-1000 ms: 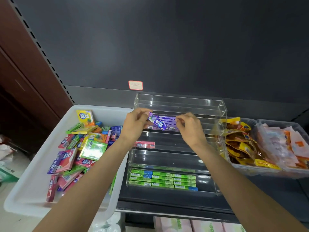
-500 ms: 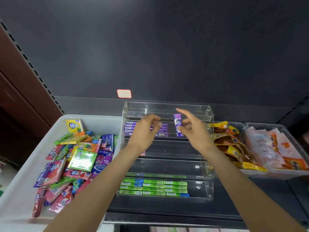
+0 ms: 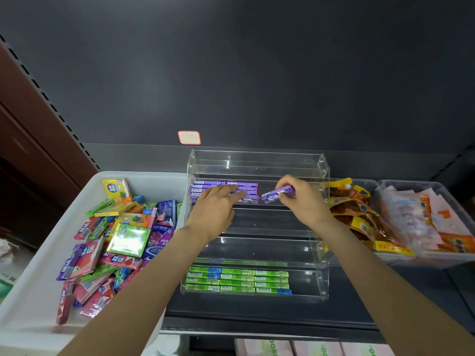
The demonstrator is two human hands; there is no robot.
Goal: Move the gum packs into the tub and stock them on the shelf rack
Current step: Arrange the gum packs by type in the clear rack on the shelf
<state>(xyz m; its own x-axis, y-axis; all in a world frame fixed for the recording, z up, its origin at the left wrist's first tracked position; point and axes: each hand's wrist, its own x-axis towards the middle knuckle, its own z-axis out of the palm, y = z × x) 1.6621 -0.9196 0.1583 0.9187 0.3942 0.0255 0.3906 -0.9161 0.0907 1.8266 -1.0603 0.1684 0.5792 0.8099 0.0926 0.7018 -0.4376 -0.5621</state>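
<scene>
A: Start at the fingers. What has the right hand (image 3: pixel 304 201) got?

B: Its fingers (image 3: pixel 288 181) and thumb pinch one purple pack (image 3: pixel 277 194), held level over the second tier of the rack (image 3: pixel 324 176), just right of the purple row (image 3: pixel 223 190) already lying there.

A: And the left hand (image 3: pixel 214 211)?

B: Its fingers lie straight and flat on the purple row, holding nothing; I'd judge it is steadying or squaring those packs. The row fills the left part of that tier; the right part is bare.

A: Where does the rest of the stock stand?

B: The bottom tier holds green packs (image 3: pixel 237 280), laid in rows from its left edge, with a gap at its right end. The top tier and the two between purple and green show no packs.

A: And the tub (image 3: pixel 33 291)?

B: It sits against the rack's left side on the shelf, with a loose heap of mixed packs (image 3: pixel 115 242) in it, pink, green, yellow, blue and purple.

A: So how far along?

B: By my reckoning the tub step looks done and stocking is early: two tiers partly filled, three empty, most packs not yet sorted out. Bins of snack bags (image 3: pixel 365 217) sit to the rack's right, apart from this job.
</scene>
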